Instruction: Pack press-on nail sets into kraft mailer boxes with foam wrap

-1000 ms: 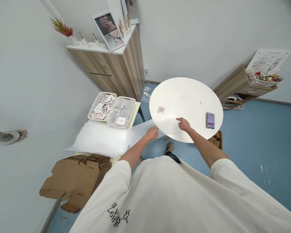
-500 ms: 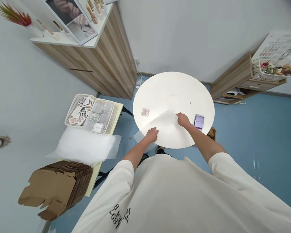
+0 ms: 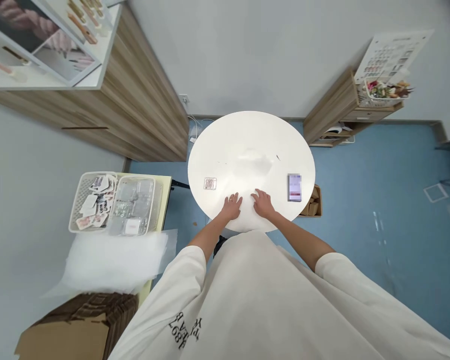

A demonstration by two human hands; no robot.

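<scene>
My left hand (image 3: 232, 206) rests on a thin white sheet (image 3: 247, 216) near the front edge of the round white table (image 3: 217, 135), with its fingers stretched out. Beside it, my right hand (image 3: 263, 203) lies on the same sheet, fingers apart and pointing inward. The sheet is translucent and blends into the tabletop, so its outline is hard to make out. A small clear case (image 3: 210, 183) with pinkish contents lies flat to the left of my left hand. To the right of my right hand lies a phone (image 3: 294, 188) with its screen lit.
On the left side table (image 3: 165, 200) stand a basket of printed cards (image 3: 96, 200) and a basket of clear cases (image 3: 133, 205). In front are a stack of white sheets (image 3: 112, 260) and folded cardboard boxes (image 3: 71, 330). An open carton (image 3: 315, 202) sits under the table's right side.
My right hand has drawn back toward me, and its pointing finger has given way to spread fingers. The sheet's raised fold has flattened near my hands. My view has shifted.
</scene>
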